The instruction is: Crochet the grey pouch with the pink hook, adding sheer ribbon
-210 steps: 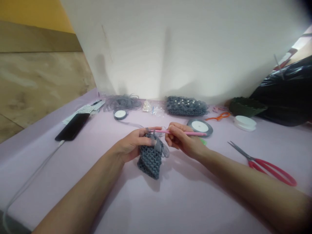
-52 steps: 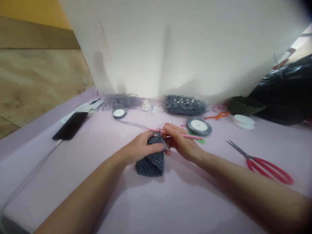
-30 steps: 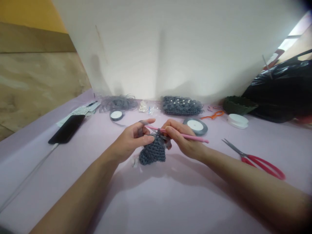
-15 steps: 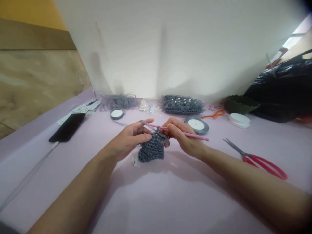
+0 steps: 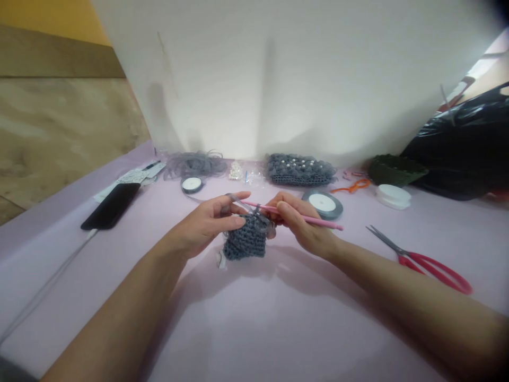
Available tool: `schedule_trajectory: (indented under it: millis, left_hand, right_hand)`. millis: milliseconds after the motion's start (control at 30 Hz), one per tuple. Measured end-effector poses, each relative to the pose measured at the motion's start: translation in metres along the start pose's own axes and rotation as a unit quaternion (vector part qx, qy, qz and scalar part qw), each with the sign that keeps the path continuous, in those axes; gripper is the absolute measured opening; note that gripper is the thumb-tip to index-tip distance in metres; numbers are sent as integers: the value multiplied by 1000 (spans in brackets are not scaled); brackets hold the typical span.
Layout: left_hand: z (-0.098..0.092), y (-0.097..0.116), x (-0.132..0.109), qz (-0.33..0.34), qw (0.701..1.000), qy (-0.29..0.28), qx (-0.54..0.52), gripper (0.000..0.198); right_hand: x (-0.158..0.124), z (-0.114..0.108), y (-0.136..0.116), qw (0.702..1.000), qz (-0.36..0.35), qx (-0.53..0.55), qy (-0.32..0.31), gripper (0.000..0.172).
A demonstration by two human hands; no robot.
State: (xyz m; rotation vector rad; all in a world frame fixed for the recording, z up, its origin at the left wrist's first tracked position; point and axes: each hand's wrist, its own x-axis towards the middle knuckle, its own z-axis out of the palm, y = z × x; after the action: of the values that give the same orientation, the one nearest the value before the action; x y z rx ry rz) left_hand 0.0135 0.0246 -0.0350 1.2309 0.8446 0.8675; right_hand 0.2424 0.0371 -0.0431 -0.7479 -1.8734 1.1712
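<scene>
One gray crochet piece point(image 5: 244, 241) is looking half made, pinched in our left hand point(image 5: 207, 223) over the bench point(image 5: 278, 329); our right hand point(image 5: 302, 225) is gripping a pink crochet hook point(image 5: 314, 219), and a pearl-topped piece point(image 5: 299, 171) is lying done behind.

This looks like a small home craft corner, not a shop or factory: a table under a lilac cloth point(image 5: 278, 329) stands against a plain white wall point(image 5: 278, 79). Spread on it are spools of grey ribbon point(image 5: 324, 205), a pearl-studded crochet pouch point(image 5: 299, 170), a grey crocheted piece point(image 5: 244, 241), a pink crochet hook point(image 5: 306, 218), red-handled scissors point(image 5: 429, 268), and a smartphone point(image 5: 110, 206) on a charging cable point(image 5: 47, 286).
</scene>
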Motion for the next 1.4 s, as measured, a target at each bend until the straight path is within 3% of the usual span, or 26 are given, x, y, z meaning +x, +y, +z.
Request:
schedule_trajectory:
  millis: [267, 700, 900, 1067, 1233, 1400]
  left_hand:
    - [-2, 0, 1, -15, 997, -41, -59, 65]
    - [-8, -2, 2, 17, 999, 29, 29, 51]
    - [-9, -3, 3, 30, 998, 39, 39, 46]
    - [-7, -3, 3, 41, 997, 49, 47, 46]
    - [-4, -1, 2, 45, 997, 47, 30, 48]
    - [-3, 0, 0, 37, 997, 53, 43, 56]
  right_hand:
    - [-1, 1, 2, 1000, 2, 4, -9, 35]
    - [0, -4, 9, 994, 10, 99, -44, 29]
    - [-1, -8, 9, 997, -11, 47, -65, 26]
    - [0, -9, 8, 998, -6, 15, -57, 25]
    - [1, -5, 5, 995, 20, 100, -24, 29]
    - [2, -2, 5, 997, 22, 66, 15, 31]
